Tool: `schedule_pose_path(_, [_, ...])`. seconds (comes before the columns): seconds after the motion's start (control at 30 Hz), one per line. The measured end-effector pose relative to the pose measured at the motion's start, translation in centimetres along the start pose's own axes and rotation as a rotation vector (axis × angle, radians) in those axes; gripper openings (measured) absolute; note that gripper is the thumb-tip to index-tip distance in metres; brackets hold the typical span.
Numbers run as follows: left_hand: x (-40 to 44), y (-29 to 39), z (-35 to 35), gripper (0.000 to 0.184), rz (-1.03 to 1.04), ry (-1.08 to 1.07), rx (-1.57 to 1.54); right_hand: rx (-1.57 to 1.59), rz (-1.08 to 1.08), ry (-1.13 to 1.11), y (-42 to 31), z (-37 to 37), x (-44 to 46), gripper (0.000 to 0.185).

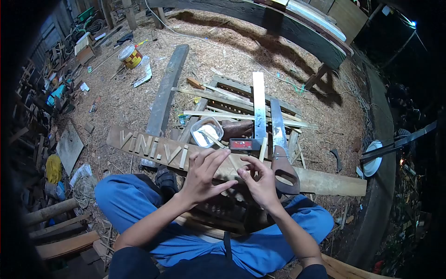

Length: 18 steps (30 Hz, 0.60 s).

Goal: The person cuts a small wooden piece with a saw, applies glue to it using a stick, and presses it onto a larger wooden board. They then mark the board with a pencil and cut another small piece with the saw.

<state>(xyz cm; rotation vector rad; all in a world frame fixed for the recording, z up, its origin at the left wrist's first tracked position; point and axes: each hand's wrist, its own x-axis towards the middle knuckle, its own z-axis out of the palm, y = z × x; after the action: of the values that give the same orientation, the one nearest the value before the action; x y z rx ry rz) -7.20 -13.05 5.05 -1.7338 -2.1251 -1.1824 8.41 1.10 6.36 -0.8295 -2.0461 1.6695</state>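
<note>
My left hand point(204, 176) hovers over a long wooden plank point(325, 182), its fingers stretched and thumb held apart. To its right, my right hand point(260, 183) has curled fingers, thumb and index close together; whether a small piece sits between them I cannot make out. A thin wood strip point(232, 162) shows between the hands. Short wood strips point(149, 145) lie in a row on the plank's left part. Just beyond my left hand is a plastic tub point(195, 137) of white paste with a stick in it. A handsaw point(279, 128) rests by my right hand.
A pale flat strip point(259, 102) and a dark case with red inside point(241, 144) lie past the hands. Behind them are slatted wood pieces point(232, 86) and a thick beam point(169, 88). A bucket point(130, 56) stands far left; a heavy bench point(297, 35) spans the back.
</note>
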Motion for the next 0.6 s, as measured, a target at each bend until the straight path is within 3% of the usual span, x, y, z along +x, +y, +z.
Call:
schedule_pose_path(0.1, [-0.2,-1.8,-1.1,0.087,-0.006,-0.161,0.066,-0.047,-0.036,-0.028,0.9,1.9,0.7,0.035])
schedule_pose_path(0.43, [-1.2,-5.2,-2.4,0.091,-0.181,-0.158,0.138,0.002,-0.07,0.057,2.1,7.1,2.9,0.016])
schedule_pose_path(0.53, [-1.5,-5.5,-2.1,0.09,-0.184,-0.201,0.104,-0.176,-0.065,0.099,1.6,7.4,2.9,0.013])
schedule_pose_path(0.6, [-1.7,-5.5,-2.0,0.09,-0.189,-0.205,0.105,-0.481,-0.243,0.115,1.7,7.6,2.6,0.011])
